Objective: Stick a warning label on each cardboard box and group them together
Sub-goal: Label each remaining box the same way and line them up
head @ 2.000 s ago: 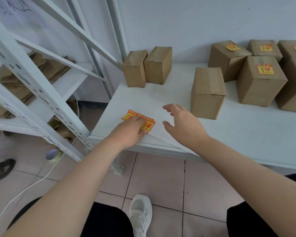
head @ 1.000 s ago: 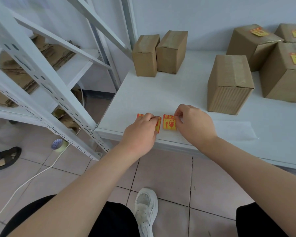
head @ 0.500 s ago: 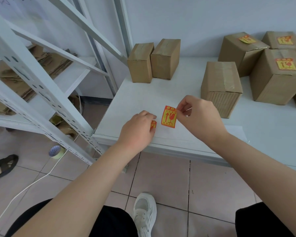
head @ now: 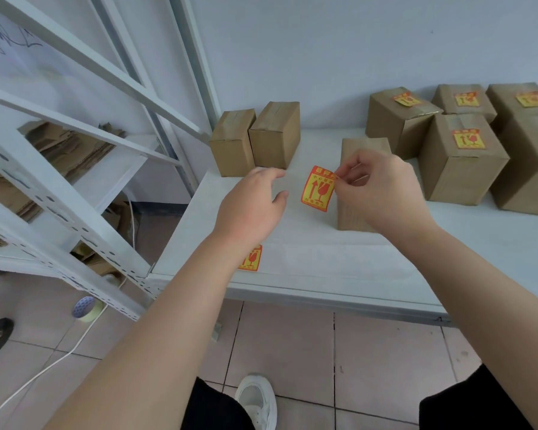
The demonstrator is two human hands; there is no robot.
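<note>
My right hand (head: 382,197) pinches the top corner of a yellow-and-red warning label (head: 318,189), which hangs in the air in front of an unlabelled cardboard box (head: 353,217). That box is mostly hidden behind the hand. My left hand (head: 252,204) hovers over the white table (head: 339,262) with relaxed fingers and holds nothing. Another label (head: 251,259) lies on a backing sheet near the table's front edge, partly under my left forearm. Two unlabelled boxes (head: 255,139) stand side by side at the back left. Several labelled boxes (head: 466,159) are grouped at the back right.
A white metal rack (head: 59,181) with flattened cardboard (head: 66,147) stands to the left. On the tiled floor lie a tape roll (head: 86,308) and a white cable (head: 38,370). My white shoe (head: 257,398) is below the table edge.
My right hand peeled a label off the sheet and lifted it up toward the middle box. My left hand left the sheet and rose, fingers open.
</note>
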